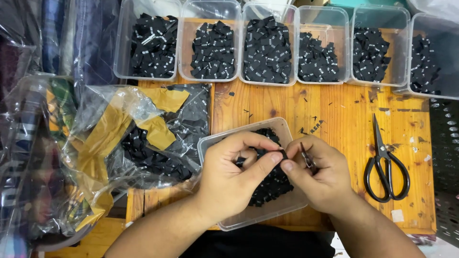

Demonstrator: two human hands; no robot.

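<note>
- A small black woven label [279, 156] is pinched between the thumbs and forefingers of both hands, held just above the open clear tub [248, 179] at the front edge of the wooden worktop [334, 114].
- The left hand [236, 174] is curled, thumb pressed on the label's left end; its other fingers are folded over more labels, though how many cannot be told.
- The right hand [318, 174] pinches the label's right end and also grips small thread snips [307, 158], blades close to the left thumb. Judged risk: a slip would nick skin or cut the label itself.
- The tub holds a loose heap of black labels [272, 186] and overhangs the front edge near the forearms. Judged risk: a nudge from a wrist could tip it off the worktop.
- Large black scissors [386, 167] lie closed near the right edge, beside the right forearm. Judged risk: an elbow sweep could push them off.
- A crumpled clear plastic bag of labels [158, 138], patched with brown tape, lies at the left edge touching the tub. Judged risk: labels spilling and mixing with the tub's heap.
- Six clear sorting tubs [267, 48] line the back edge, each holding similar black labels. Judged risk: pieces look alike, so one dropped in the wrong tub would be hard to spot.
- Bagged fabric [28, 143] is stacked beyond the left edge, well apart from the hands.
</note>
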